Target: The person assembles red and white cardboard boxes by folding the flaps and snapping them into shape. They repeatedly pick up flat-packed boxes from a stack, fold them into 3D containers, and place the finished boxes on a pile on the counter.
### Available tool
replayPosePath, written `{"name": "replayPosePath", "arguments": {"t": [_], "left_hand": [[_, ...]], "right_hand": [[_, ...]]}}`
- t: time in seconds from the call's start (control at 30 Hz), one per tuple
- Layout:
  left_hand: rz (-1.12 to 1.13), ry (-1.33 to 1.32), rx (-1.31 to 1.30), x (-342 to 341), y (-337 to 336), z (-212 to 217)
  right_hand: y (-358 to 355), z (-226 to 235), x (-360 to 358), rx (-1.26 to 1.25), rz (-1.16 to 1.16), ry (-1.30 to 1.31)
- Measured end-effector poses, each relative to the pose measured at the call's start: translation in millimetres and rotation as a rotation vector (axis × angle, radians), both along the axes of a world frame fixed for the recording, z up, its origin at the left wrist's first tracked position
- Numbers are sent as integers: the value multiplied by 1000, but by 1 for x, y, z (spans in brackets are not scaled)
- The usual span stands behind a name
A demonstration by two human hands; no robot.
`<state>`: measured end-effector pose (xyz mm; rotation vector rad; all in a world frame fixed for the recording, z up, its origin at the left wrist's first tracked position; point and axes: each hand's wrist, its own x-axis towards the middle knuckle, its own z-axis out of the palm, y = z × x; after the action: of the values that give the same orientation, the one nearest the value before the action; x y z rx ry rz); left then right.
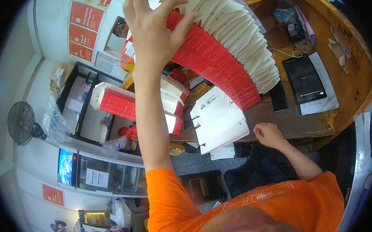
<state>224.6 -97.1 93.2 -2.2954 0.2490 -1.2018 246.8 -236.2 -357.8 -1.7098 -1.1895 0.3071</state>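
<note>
A tall, curved stack of nested red-and-white paper cartons (213, 55) leans across the tabletop, red sides toward the left and white flaps fanned out to the right. My left hand (154, 29) is raised at its upper end, fingers spread, the thumb over the red edge. Whether it presses on the cartons cannot be made out. Flat white carton blanks (221, 119) lie in a pile below the stack, overhanging the table edge. By that edge, to the right of the blanks, rests my right hand (270, 135), its fingers loosely curled in and nothing visible in them.
A tablet (304, 77) lies on white paper at the right of the wooden table (293, 125), beside a dark phone-like slab (279, 97). More nested red cartons (118, 104) stand to the left, behind my forearm. A wall fan (21, 123) and black shelves (76, 99) are farther left.
</note>
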Motion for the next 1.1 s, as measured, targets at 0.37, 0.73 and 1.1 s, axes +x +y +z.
{"name": "replayPosePath", "arguments": {"t": [0.37,0.73,1.1], "left_hand": [[71,-67,170,3,1,-21],[-71,-122,262,18,33,-25],[-23,-192,354,20,33,-31]], "right_hand": [[-1,-1,1,51,-9,-41],[-2,3,0,26,-1,3],[-4,3,0,13,14,1]]}}
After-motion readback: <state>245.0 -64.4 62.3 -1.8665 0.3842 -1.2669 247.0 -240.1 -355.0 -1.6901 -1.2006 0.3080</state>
